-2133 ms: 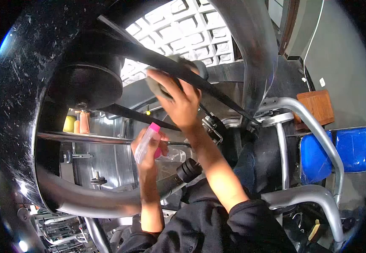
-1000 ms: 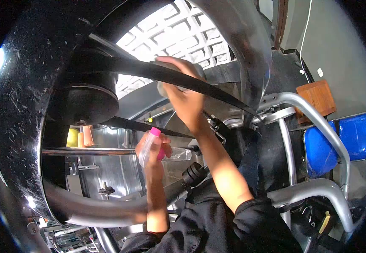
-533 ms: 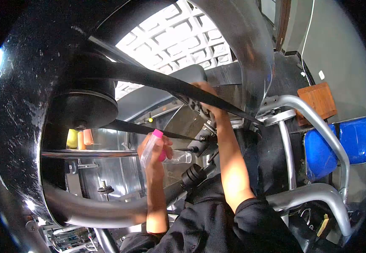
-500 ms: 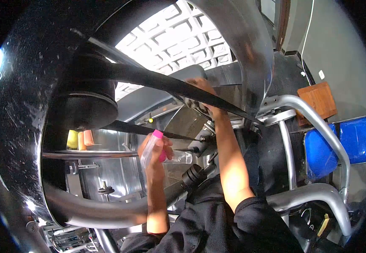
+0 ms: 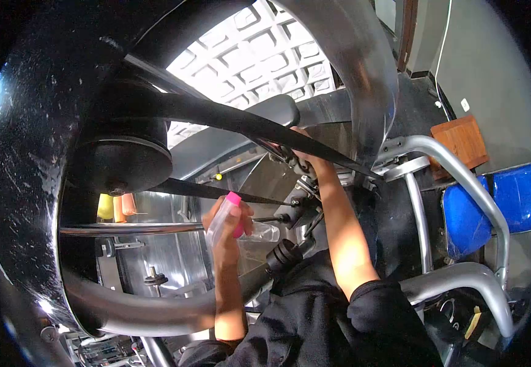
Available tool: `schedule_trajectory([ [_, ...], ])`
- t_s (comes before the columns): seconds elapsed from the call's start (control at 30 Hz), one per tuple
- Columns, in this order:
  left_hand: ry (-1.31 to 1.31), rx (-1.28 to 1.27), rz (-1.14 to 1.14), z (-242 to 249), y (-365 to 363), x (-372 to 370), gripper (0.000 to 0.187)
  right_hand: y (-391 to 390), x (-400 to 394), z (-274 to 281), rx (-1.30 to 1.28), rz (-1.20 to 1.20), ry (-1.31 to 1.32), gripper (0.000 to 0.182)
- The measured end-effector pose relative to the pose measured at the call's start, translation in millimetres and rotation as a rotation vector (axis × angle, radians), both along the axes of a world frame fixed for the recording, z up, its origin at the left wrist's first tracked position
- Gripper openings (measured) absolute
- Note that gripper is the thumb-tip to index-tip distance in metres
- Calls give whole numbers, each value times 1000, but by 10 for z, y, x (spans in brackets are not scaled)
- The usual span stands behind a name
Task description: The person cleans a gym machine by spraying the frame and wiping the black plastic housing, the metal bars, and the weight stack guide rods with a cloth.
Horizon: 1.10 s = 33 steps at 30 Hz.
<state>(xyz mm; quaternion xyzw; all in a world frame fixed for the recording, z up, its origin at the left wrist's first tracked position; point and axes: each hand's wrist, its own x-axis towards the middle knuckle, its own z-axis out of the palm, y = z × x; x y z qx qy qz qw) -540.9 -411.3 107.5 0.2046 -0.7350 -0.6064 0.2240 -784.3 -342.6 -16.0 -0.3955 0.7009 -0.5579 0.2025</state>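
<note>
My left hand point(image 5: 227, 223) is wrapped round a clear spray bottle point(image 5: 267, 232) with a pink nozzle point(image 5: 233, 199). The bottle lies tilted, its base pointing right, beside a thin metal rod. Farther up, my right hand point(image 5: 312, 160) reaches behind a black belt point(image 5: 241, 125) of a gym machine. The belt hides most of its fingers, which look curled around a dark, crumpled-looking thing I cannot make out. Just below that hand are dark machine fittings point(image 5: 305, 186).
A large black pulley point(image 5: 122, 162) and curved frame tubes surround my arms. At right stand a silver handrail point(image 5: 461, 165), blue seats point(image 5: 466, 217) and a wooden stool point(image 5: 459, 144). A black cylindrical part point(image 5: 284, 257) sits close to my body.
My right hand has shifted slightly right and down behind the belt, and less of it shows above. The left hand still holds the spray bottle, a touch lower.
</note>
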Motion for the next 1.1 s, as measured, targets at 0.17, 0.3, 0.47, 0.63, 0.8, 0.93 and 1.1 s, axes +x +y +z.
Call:
schedule_trajectory([
  [0.17,13,16,-21,-17,-9,-27,50,-79,229,428,-423,-229,-114,27],
  [0.3,34,52,34,-60,46,-50,47,-222,655,933,-777,-475,89,35],
  [0.47,14,70,79,-65,124,-69,45,-349,1099,433,-516,-824,407,34],
  [0.63,21,83,72,-92,133,-18,45,-256,1085,-371,-411,-811,389,29],
  [0.8,11,85,80,-153,111,17,42,-174,1031,74,-510,-728,291,28],
  [0.93,28,118,143,-196,123,43,41,-234,1029,648,-614,-739,460,26],
  [1.1,52,82,115,-160,108,76,40,-321,1050,-79,-398,-784,611,35],
])
